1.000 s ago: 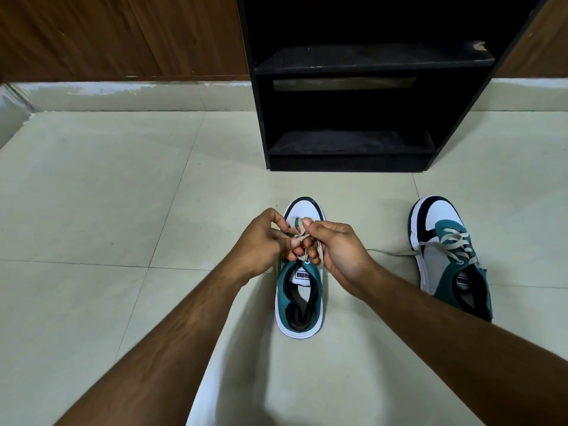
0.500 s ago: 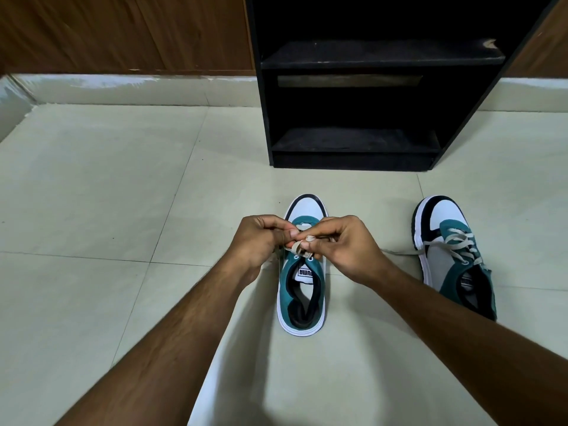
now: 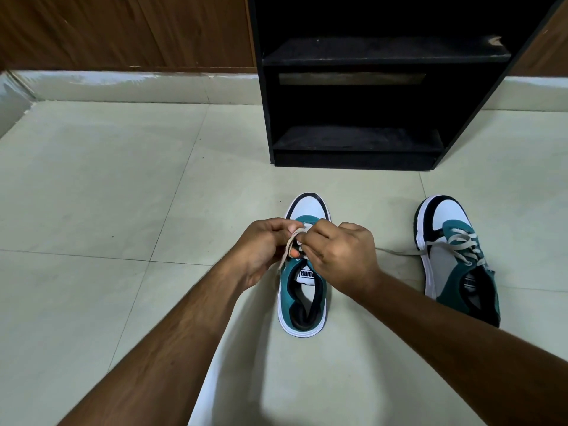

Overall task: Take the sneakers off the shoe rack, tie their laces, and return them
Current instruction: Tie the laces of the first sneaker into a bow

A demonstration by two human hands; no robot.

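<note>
A teal, white and black sneaker [image 3: 302,299] stands on the tiled floor in front of me, toe pointing at the rack. Both hands meet over its tongue. My left hand [image 3: 261,247] pinches its beige lace [image 3: 288,249], and a strand runs down from those fingers. My right hand [image 3: 341,253] grips the lace from the other side, fingers curled over the eyelets and hiding them. The second sneaker [image 3: 455,256] lies to the right, its lace loose, with one end trailing left across the floor [image 3: 396,251]. The black shoe rack [image 3: 356,90] stands beyond, both shelves bare.
A wood-panelled wall [image 3: 123,29] with a pale skirting runs behind the rack. Pale floor tiles [image 3: 92,186] spread to the left. A white strip of cloth or paper [image 3: 212,379] lies between my forearms near the bottom edge.
My hands have stayed on the centre sneaker's lace, fingers shifting as they work it; a strand now hangs from my left fingers. The view has drifted slightly. The right sneaker has not moved.
</note>
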